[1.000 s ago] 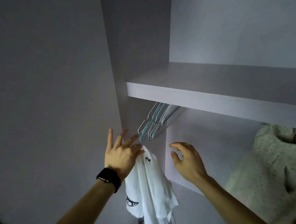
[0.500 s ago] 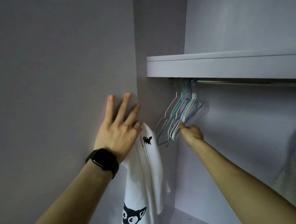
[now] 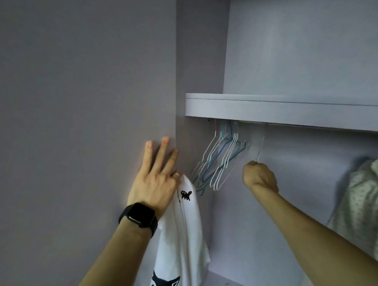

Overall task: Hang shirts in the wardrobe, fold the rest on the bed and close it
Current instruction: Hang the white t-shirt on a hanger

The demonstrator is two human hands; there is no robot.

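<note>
One hanger (image 3: 260, 149) in right hand (image 3: 259, 176) grip; shirt (image 3: 184, 227) hangs from left hand (image 3: 155, 182).

Two hands (image 3: 153, 184) (image 3: 259, 176), one shirt (image 3: 184, 227) — hangers (image 3: 220, 160) uncountable.

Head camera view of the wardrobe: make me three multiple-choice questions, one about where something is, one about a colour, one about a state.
1. Where does the white shirt hang?
A) below the left hand
B) on the rail
C) on the shelf

2. What colour is the watch?
A) white
B) black
C) red

3. How is the right hand?
A) flat and open
B) fisted on a hanger wire
C) resting on the shelf

Answers:
1 A, the shirt drapes down from under that hand.
2 B, its band and face are black.
3 B, the hand is curled tight and the thin wire rises from it.
</note>
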